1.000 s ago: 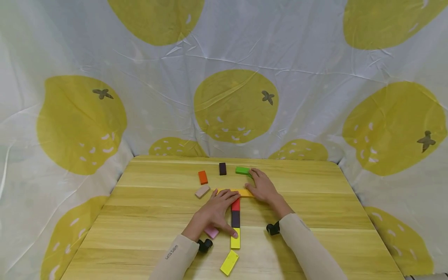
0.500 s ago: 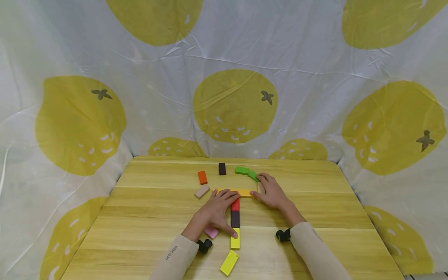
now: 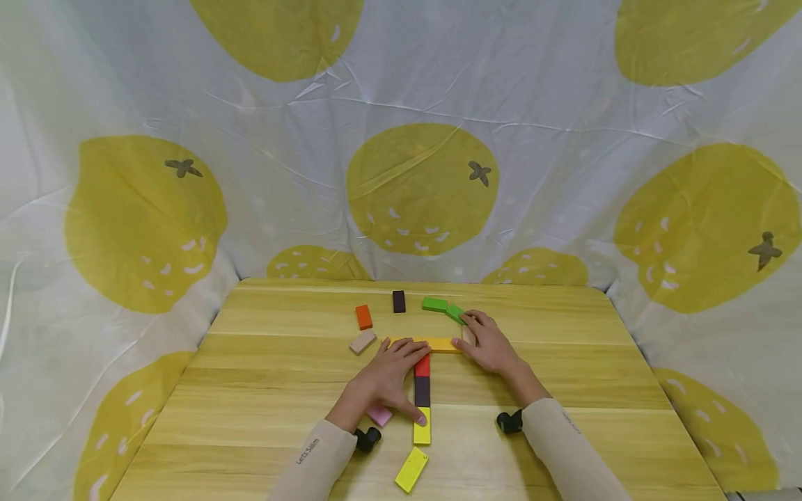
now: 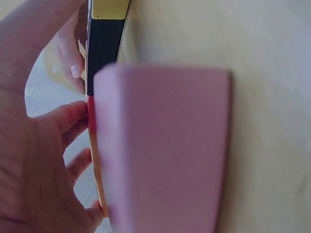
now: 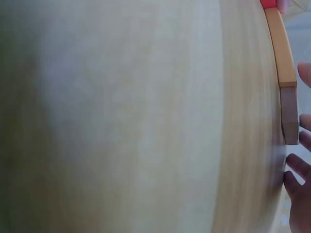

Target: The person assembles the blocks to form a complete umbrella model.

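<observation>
In the head view my left hand [image 3: 388, 374] spreads over a column of wooden blocks. Its thumb rests on the yellow block [image 3: 422, 433], and its fingertips lie by the red block [image 3: 422, 365] and the orange row [image 3: 442, 346]. Between yellow and red sits a dark block [image 3: 422, 392]. My right hand [image 3: 491, 344] is at the row's right end, thumb beside it, fingers over a tan block [image 3: 468, 335] and close to a green block [image 3: 455, 314]. The right wrist view shows that tan block [image 5: 290, 114] end to end with the orange one [image 5: 283, 53], fingers loosely extended.
Another green block [image 3: 435, 305], a dark block [image 3: 399, 302], an orange-red block [image 3: 363, 317] and a pale block [image 3: 363, 342] lie farther back. A pink block [image 3: 379, 415] is partly under my left wrist. A loose yellow block [image 3: 411, 470] lies nearest, on the wooden table [image 3: 250, 390].
My right hand has moved right and slightly nearer, off the green block, uncovering it and part of the tan block. The thumb has shifted right along the orange row. My left hand stays put.
</observation>
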`<act>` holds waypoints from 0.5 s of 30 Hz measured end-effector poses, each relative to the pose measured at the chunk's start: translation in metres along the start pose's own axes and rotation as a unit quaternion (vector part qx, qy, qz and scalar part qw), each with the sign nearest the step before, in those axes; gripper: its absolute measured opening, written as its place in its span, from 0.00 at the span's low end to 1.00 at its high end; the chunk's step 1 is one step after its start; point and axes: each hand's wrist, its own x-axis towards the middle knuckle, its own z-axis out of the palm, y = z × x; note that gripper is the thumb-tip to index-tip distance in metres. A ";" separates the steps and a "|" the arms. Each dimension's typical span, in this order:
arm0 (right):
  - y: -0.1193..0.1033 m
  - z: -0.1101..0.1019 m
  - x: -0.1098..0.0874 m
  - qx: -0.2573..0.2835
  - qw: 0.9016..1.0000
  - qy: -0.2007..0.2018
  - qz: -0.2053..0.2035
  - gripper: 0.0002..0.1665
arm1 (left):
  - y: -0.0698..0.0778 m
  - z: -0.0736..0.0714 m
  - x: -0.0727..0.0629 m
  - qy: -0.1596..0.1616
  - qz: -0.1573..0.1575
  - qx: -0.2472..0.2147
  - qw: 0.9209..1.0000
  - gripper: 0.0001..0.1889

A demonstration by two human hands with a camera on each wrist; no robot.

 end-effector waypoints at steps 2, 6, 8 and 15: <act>0.000 -0.001 -0.001 0.002 1.000 0.003 0.001 0.44 | 0.000 0.000 0.000 -0.001 0.001 0.001 1.000 0.73; -0.001 -0.001 0.000 0.002 1.000 0.007 0.002 0.44 | 0.000 0.000 0.000 -0.004 0.001 0.001 1.000 0.73; -0.002 -0.001 0.001 -0.003 1.000 0.009 0.001 0.45 | 0.000 -0.001 0.000 -0.005 0.000 0.001 1.000 0.73; -0.004 0.001 0.003 -0.006 1.000 0.000 0.013 0.46 | 0.000 -0.001 0.000 -0.005 0.000 -0.005 1.000 0.73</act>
